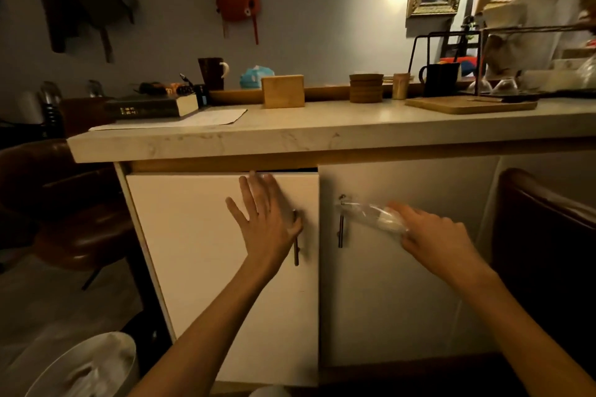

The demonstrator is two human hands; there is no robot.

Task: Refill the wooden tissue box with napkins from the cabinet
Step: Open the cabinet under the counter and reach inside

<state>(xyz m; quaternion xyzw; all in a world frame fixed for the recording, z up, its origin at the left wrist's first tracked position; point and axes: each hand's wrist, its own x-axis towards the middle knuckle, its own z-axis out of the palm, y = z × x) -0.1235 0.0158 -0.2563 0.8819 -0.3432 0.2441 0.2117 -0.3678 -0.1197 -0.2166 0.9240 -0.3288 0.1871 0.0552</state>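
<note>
The wooden tissue box (283, 91) stands on the pale countertop (290, 132), above the cabinet. My left hand (264, 219) lies flat with fingers spread on the left cabinet door (193, 251), its thumb at the dark bar handle (295, 248). That door stands slightly ajar, with a dark gap along its top. My right hand (432, 235) is closed on a clear plastic pack of napkins (371, 214), held in front of the right cabinet door (403, 284) near its handle (341, 229).
On the counter are a thick book (151, 106), a sheet of paper, a dark mug (211, 72), stacked wooden coasters (366, 88), a black mug (440, 78) and a cutting board (467, 105). A white bin (87, 367) stands lower left. Another person stands at the upper right. Brown chairs flank the cabinet.
</note>
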